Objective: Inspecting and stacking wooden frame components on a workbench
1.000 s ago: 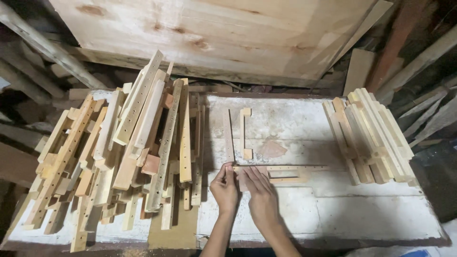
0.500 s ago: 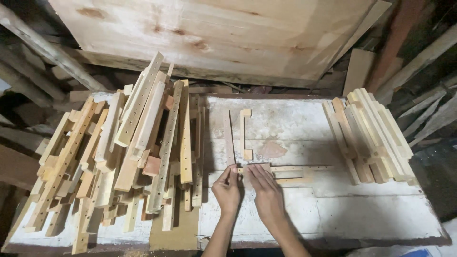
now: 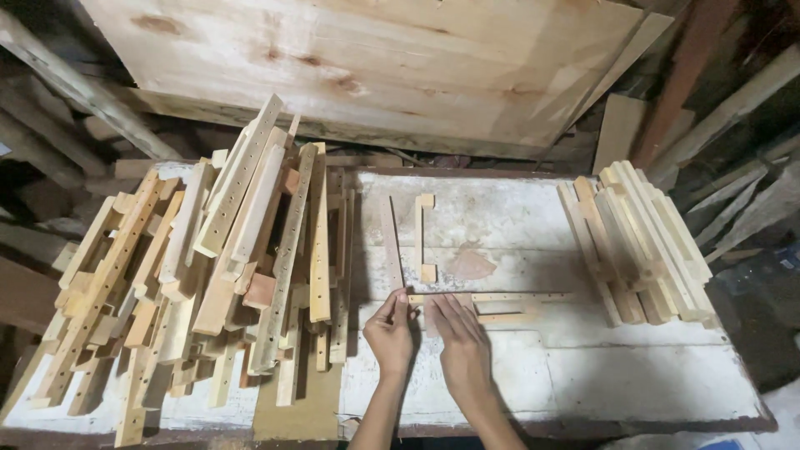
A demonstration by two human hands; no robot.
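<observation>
My left hand pinches the left end of a thin wooden strip with small holes that lies flat on the white worn tabletop. My right hand rests beside it, fingers laid on the same strip's left end and on a shorter strip just below. A narrow upright strip meets the holed strip at its left end, forming a corner. A small bracket-shaped wooden piece lies just right of the upright strip.
A big jumbled heap of notched and drilled wooden slats covers the table's left half. A neater stack of pale slats lies at the right. A large plywood panel leans behind the table, with scrap timber around it.
Both hands have shifted slightly left along the holed strip toward its corner with the upright strip. The piles have not moved.
</observation>
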